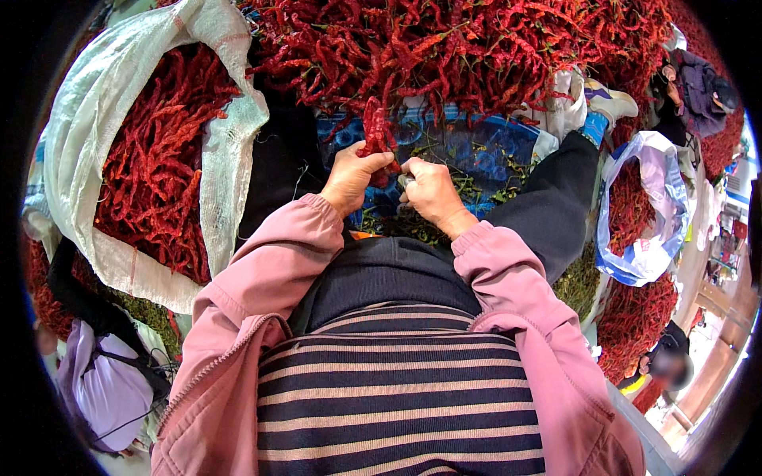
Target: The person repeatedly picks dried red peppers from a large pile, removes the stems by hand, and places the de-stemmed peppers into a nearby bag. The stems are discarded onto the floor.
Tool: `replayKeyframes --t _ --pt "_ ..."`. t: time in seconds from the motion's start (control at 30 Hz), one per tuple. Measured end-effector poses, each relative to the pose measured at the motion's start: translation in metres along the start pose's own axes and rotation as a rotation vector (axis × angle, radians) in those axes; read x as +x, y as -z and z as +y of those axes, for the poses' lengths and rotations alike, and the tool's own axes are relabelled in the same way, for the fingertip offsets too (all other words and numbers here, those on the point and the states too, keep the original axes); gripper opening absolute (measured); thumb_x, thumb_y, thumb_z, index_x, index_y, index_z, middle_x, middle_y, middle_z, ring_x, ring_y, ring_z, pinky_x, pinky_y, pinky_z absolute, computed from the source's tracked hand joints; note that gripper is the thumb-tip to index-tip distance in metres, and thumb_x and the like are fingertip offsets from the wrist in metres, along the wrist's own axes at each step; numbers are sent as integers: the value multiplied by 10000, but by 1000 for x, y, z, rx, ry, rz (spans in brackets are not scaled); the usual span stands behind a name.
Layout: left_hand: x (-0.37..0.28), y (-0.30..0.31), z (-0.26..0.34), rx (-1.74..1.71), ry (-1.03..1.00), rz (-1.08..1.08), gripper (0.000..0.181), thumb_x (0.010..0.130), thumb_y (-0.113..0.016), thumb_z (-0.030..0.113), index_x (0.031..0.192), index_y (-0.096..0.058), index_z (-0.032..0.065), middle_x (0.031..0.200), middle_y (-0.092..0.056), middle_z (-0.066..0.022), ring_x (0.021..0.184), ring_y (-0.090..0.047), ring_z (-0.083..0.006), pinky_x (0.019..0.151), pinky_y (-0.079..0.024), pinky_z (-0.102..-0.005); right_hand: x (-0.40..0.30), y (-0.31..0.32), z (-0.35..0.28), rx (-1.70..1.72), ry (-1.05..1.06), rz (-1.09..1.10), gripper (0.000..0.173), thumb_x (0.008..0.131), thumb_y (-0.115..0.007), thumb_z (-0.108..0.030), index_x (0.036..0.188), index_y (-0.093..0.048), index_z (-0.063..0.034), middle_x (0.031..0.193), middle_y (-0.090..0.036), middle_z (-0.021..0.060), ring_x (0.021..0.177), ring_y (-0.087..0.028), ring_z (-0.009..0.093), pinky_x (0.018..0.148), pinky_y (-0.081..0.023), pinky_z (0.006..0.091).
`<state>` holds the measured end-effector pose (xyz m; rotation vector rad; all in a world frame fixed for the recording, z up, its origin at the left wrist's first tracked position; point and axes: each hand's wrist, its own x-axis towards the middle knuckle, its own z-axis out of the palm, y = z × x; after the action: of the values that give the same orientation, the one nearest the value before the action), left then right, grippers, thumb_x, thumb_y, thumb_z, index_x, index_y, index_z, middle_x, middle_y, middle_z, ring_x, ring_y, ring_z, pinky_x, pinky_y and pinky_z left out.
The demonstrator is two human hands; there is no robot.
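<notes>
A small bunch of wrinkled dried red chili peppers (376, 134) is pinched in my left hand (350, 178), between thumb and fingers. Close beside its lower end, my right hand (433, 191) is curled, with a small grey object (406, 179) at its thumb and index finger. What that object is cannot be made out. Past my hands rises a large heap of red chili peppers (458, 53). Between my legs lies a blue patterned sheet (506, 140), strewn with green and yellowish stem scraps (467, 184).
At my left stands a white woven sack (77, 160) with red chilies (161, 160) inside. To the right is a blue-and-white plastic bag (673, 220) in an open ring. Other people sit nearby: one at lower left (113, 381), two at right (702, 89), (670, 357).
</notes>
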<state>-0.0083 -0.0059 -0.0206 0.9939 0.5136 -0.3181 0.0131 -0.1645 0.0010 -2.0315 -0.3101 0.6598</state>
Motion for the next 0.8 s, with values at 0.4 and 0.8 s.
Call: replayKeyframes --t 0.4,0.8 --pt "-31 -18 21 371 -268 -5 107 730 -583 45 836 -578 33 713 -593 -16 615 -513 -68 575 -420 -223 3 10 31 371 -332 95 94 772 -482 7 822 -548 52 691 -589 114 535 -588 153 468 -496 290" --pt "-18 8 6 113 103 2 193 699 -679 103 851 -563 76 655 -547 -4 522 -490 -97 461 -354 -227 -32 2 -1 -184 191 -165 144 688 -455 -12 802 -535 24 633 -561 91 531 -549 144 514 -447 288"
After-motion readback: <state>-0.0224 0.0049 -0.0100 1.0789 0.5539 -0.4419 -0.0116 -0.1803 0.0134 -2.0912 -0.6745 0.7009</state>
